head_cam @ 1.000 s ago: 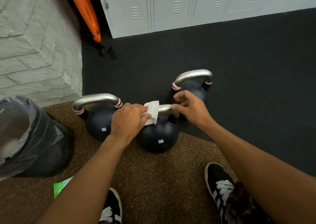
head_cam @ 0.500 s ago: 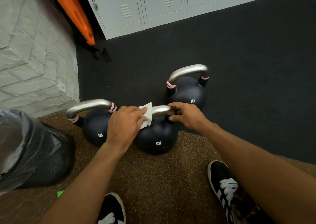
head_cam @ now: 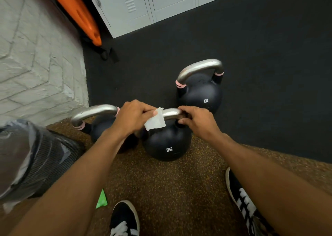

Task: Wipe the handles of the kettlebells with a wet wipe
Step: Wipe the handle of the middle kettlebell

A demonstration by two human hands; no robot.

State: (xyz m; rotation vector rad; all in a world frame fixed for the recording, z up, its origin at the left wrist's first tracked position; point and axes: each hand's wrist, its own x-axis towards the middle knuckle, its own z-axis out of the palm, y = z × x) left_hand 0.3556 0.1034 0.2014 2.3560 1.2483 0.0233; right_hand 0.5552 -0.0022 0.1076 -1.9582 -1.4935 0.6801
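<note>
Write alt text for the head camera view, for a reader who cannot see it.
A person's left hand presses a white wet wipe on the steel handle of a black 12KG kettlebell, while the right hand grips the handle's other end. Two more kettlebells stand beside it on the gym floor.

Both bare forearms reach forward from the near edge and converge toward the middle of the scene, the left arm coming in from the near left and the right arm from the near right. The left hand (head_cam: 133,118) is curled palm-down with knuckles up, its thumb and fingers pinched closed over what it grips, the thumb tip showing at its right side. The right hand (head_cam: 195,121) sits just to the right of it, also palm-down, its fingers wrapped over the top and its thumb tucked underneath on the near side, the two hands close but not touching.
</note>
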